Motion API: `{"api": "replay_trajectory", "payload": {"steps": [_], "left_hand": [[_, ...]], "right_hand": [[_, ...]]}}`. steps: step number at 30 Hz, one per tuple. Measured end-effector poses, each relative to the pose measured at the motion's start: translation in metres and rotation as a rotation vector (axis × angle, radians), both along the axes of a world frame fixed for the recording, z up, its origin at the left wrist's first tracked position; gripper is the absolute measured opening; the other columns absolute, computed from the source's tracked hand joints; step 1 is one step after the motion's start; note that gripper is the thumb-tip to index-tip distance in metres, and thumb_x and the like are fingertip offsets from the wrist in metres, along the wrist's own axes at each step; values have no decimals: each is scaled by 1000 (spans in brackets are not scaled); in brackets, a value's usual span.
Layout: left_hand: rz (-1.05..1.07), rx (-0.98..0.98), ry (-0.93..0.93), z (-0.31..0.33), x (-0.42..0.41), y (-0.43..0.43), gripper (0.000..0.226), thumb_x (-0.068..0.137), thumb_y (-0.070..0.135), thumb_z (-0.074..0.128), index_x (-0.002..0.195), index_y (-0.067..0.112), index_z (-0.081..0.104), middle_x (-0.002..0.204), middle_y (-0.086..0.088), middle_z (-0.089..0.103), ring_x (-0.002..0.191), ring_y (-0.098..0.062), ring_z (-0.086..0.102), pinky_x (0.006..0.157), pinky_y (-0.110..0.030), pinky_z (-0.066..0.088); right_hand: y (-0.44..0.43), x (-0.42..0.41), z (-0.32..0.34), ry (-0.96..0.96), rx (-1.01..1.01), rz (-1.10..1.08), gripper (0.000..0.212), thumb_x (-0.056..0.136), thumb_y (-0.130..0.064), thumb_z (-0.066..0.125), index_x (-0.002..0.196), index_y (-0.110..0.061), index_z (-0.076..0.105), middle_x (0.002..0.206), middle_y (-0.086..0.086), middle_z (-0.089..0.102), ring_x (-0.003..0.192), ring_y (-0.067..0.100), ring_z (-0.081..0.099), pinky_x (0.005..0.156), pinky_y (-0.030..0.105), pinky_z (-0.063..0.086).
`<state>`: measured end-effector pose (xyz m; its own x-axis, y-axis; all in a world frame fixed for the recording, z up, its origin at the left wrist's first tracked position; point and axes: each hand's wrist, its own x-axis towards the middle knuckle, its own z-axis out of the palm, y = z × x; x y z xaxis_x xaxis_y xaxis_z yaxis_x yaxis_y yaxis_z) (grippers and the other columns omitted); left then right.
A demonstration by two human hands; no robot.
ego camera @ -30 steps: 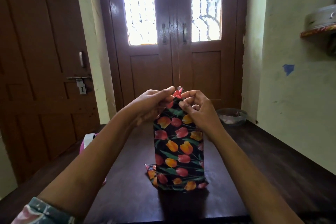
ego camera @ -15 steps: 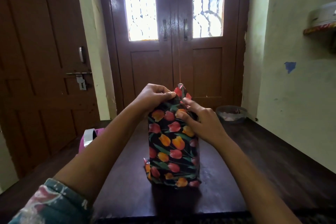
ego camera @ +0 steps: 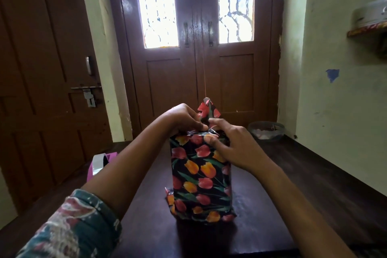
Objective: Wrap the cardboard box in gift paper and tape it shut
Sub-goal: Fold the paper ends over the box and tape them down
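The box (ego camera: pixel 201 176) stands upright on the dark table (ego camera: pixel 146 226), covered in black gift paper with red and orange tulips. A pointed paper flap (ego camera: pixel 207 110) sticks up from its top end. My left hand (ego camera: pixel 184 119) pinches the paper at the flap's base, on the left of the top. My right hand (ego camera: pixel 232 146) lies over the top right corner, its index finger stretched to the flap and its thumb pressing the front face. The box's top face is hidden behind both hands.
A tape roll in a pink dispenser (ego camera: pixel 102 162) sits at the table's left, behind my left forearm. A dark bowl (ego camera: pixel 266 131) rests at the far right by the wall. Brown double doors (ego camera: pixel 199 48) stand behind the table, a shelf (ego camera: pixel 366 29) at upper right.
Both hands came down from pinching the flap's tip together. The left now holds the flap's base, and the right has spread over the box's top right corner.
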<state>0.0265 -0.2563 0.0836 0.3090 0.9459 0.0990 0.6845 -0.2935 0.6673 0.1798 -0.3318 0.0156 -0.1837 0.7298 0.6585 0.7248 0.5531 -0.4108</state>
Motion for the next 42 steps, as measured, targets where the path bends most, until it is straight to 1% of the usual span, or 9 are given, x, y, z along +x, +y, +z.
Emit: {"api": "replay_trajectory", "payload": {"steps": [6, 11, 16, 18, 21, 25, 31, 37, 42], "left_hand": [[22, -181, -8, 2, 0, 3, 23, 68, 20, 83, 68, 11, 61, 71, -4, 58, 69, -18, 54, 72, -35, 48], [49, -217, 9, 4, 4, 0, 19, 77, 18, 74, 82, 11, 58, 76, -4, 55, 69, -16, 54, 65, -29, 48], [116, -27, -299, -14, -9, -2, 12, 82, 1, 65, 75, 10, 62, 77, -5, 60, 62, -10, 58, 52, -21, 50], [52, 91, -381, -19, -19, -6, 15, 84, 0, 62, 77, 13, 65, 80, -3, 62, 68, -13, 61, 60, -24, 54], [-74, 382, -194, -17, -33, -17, 24, 87, 7, 58, 80, 27, 70, 85, 8, 66, 78, -12, 64, 71, -29, 54], [-228, 332, 77, -21, -38, -28, 18, 92, 19, 56, 99, 25, 72, 96, 11, 64, 83, -1, 61, 64, -13, 49], [-225, 304, -26, -31, -42, -27, 16, 91, 21, 57, 98, 25, 71, 100, 4, 58, 90, -9, 59, 74, -21, 52], [-260, 202, -161, -39, -51, -31, 18, 93, 16, 54, 100, 23, 69, 104, 0, 64, 95, -10, 63, 78, -21, 53], [31, 76, -390, -34, -94, -41, 18, 93, 18, 55, 103, 9, 68, 93, -3, 68, 67, -5, 65, 55, -12, 51]], "right_hand": [[-6, -10, -4, -91, 61, -218, 59, 86, -56, 47, 131, -19, 48, 153, 0, 15, 132, 21, 37, 100, 32, 39], [-1, -2, 5, -218, -83, -92, 58, 89, -57, 40, 136, -23, 48, 140, -7, 47, 125, 11, 46, 101, 31, 41], [-3, -2, 9, -238, -122, -125, 54, 91, -54, 44, 130, -20, 55, 132, -5, 55, 117, 12, 52, 95, 33, 46], [-4, -2, 11, -248, -129, -135, 53, 90, -55, 44, 129, -20, 55, 130, -4, 56, 114, 13, 53, 93, 35, 47], [-6, -6, 17, -292, -126, -180, 54, 88, -58, 43, 123, -21, 60, 124, -5, 58, 108, 14, 55, 89, 37, 48], [-8, -17, 26, -458, -71, -261, 61, 86, -63, 41, 119, -17, 63, 131, 0, 53, 116, 17, 51, 94, 32, 41], [-12, -29, 9, -513, 7, -301, 68, 95, -56, 29, 143, -8, 34, 152, 8, 30, 140, 16, 26, 114, 31, 17], [-13, -27, 15, -471, 5, -317, 58, 89, -62, 34, 114, -19, 62, 111, -2, 64, 101, 16, 57, 77, 28, 38], [-11, -29, 9, -447, 26, -360, 59, 87, -63, 39, 116, -17, 61, 113, 0, 63, 104, 19, 57, 80, 31, 42]]}}
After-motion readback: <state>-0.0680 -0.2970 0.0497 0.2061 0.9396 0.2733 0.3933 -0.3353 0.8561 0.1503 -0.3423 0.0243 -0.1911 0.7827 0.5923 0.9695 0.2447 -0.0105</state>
